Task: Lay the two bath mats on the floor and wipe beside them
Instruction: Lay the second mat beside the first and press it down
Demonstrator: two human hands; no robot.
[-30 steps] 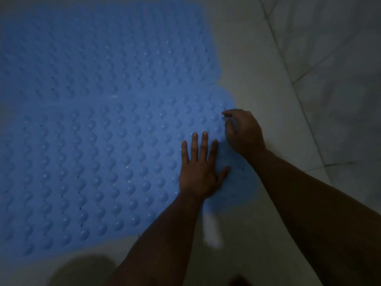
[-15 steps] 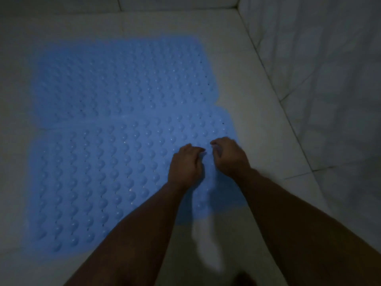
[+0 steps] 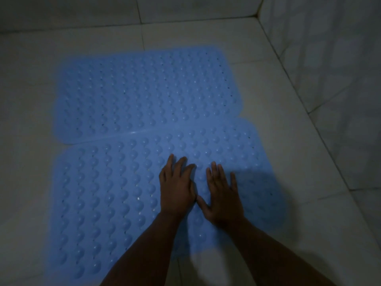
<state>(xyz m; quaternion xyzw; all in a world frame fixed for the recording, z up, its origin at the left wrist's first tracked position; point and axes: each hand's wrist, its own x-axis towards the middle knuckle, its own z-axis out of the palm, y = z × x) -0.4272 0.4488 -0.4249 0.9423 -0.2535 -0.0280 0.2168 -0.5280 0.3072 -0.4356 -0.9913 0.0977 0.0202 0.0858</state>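
The left hand (image 3: 177,188) and the right hand (image 3: 221,195) lie side by side on the near mat (image 3: 99,203). Both hands are flat, with the fingers spread out. They press down on the mat and hold nothing. The thumbs almost touch.

The near mat is blue and covered in little round bumps. It lies flat on the floor (image 3: 26,193), close to the person. Just behind it lies the far mat (image 3: 144,96), which is blue and bumpy too. The long edges of the two mats meet, and the near one seems to sit a bit over the far one. The near mat also sticks out a bit more to the right.

So it looks like the laying part is nearly done. Both mats are down. The hands seem to be smoothing the near one so it sticks. The wiping beside the mats looks not yet started, and no cloth can be seen.

The floor is made of big pale tiles. On the right is a tiled wall (image 3: 329,79). Another wall (image 3: 82,11) runs along the back, and they meet in a corner. The room is quite dark.
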